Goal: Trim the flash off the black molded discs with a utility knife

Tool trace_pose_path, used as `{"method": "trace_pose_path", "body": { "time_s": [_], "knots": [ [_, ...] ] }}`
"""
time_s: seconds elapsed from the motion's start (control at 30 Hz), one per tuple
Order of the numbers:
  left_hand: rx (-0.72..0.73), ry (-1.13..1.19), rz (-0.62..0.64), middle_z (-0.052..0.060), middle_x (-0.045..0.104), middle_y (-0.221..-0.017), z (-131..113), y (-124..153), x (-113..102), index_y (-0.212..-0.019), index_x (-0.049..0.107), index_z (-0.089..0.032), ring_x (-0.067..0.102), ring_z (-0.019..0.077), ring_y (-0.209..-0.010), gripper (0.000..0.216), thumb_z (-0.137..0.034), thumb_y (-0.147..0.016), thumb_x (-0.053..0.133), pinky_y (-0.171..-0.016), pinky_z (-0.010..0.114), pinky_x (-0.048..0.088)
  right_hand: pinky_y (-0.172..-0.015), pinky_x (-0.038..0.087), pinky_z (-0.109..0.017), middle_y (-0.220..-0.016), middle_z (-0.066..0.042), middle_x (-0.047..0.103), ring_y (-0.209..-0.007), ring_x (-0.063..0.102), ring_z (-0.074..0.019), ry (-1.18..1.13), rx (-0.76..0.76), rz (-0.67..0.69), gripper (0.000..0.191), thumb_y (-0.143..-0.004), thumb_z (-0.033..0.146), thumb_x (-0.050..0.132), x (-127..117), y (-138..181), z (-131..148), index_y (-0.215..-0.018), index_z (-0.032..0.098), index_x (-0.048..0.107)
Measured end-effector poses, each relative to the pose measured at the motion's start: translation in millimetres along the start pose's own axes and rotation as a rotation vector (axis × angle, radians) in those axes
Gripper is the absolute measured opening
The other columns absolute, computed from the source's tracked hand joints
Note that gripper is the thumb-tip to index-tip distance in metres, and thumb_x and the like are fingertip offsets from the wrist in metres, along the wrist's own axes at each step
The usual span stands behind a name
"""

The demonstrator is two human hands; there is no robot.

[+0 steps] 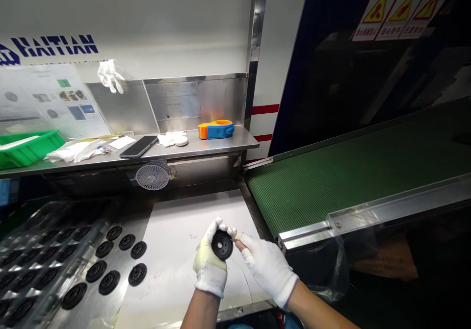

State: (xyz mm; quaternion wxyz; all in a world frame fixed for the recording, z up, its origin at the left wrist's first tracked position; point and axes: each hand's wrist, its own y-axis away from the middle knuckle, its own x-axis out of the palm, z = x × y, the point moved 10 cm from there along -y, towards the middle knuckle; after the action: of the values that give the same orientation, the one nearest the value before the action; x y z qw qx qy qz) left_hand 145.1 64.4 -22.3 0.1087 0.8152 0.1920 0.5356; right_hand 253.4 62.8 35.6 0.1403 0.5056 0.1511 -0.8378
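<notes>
Head view: black wheel point(222, 245), round, no long axis, lower centre of frame, grasped in the left hand point(209, 260); right hand point(265, 265) just right of its rim, grip curled, contents unclear.

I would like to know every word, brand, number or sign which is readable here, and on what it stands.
"HAITIAN": blue letters on the pale machine panel.
Smaller line beneath: partly hidden, not surely readable.
Warning signs: three yellow triangles; red characters below too blurred to quote.
Printed sheets: text too small.
Small label on the shelf: too small.
</notes>
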Motion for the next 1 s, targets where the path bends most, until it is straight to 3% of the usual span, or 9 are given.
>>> {"method": "trace_pose_path", "body": {
  "time_s": [0.6, 0.9, 1.0],
  "knots": [
    [0.019, 0.063, -0.017, 0.000, 0.055, -0.064, -6, -5, -8, -0.074, 0.063, -0.015, 0.057, 0.0146, -0.063, 0.001, -0.013, -0.074, 0.064, -0.075, 0.033, 0.053, -0.055, 0.032, -0.029, -0.072, -0.002, 0.065, -0.064, 0.059, -0.0170, -0.093, 0.030, 0.028, 0.033, -0.096, 0.035, 0.030, 20, 4, 7, -0.078, 0.023, 0.055],
    [0.176, 0.115, -0.088, -0.002, 0.055, -0.064, -20, -11, -9, -0.073, 0.063, -0.016, 0.057, 0.0122, -0.064, 0.006, -0.011, -0.076, 0.060, -0.079, 0.032, 0.053, -0.056, 0.032, -0.025, -0.069, 0.001, 0.063, -0.062, 0.057, -0.0130, -0.181, 0.060, 0.037, 0.031, -0.096, 0.033, 0.033, 30, 5, 21, -0.077, 0.021, 0.054],
    [0.210, 0.081, -0.078, -0.001, 0.058, -0.068, -26, -10, -10, -0.086, 0.065, -0.017, 0.059, 0.0132, -0.067, 0.015, -0.010, -0.075, 0.058, -0.083, 0.036, 0.053, -0.055, 0.032, -0.025, -0.071, 0.000, 0.065, -0.063, 0.058, -0.0136, -0.171, 0.059, 0.060, 0.029, -0.095, 0.033, 0.034, 31, 4, 26, -0.079, 0.021, 0.056]
  ]
}}
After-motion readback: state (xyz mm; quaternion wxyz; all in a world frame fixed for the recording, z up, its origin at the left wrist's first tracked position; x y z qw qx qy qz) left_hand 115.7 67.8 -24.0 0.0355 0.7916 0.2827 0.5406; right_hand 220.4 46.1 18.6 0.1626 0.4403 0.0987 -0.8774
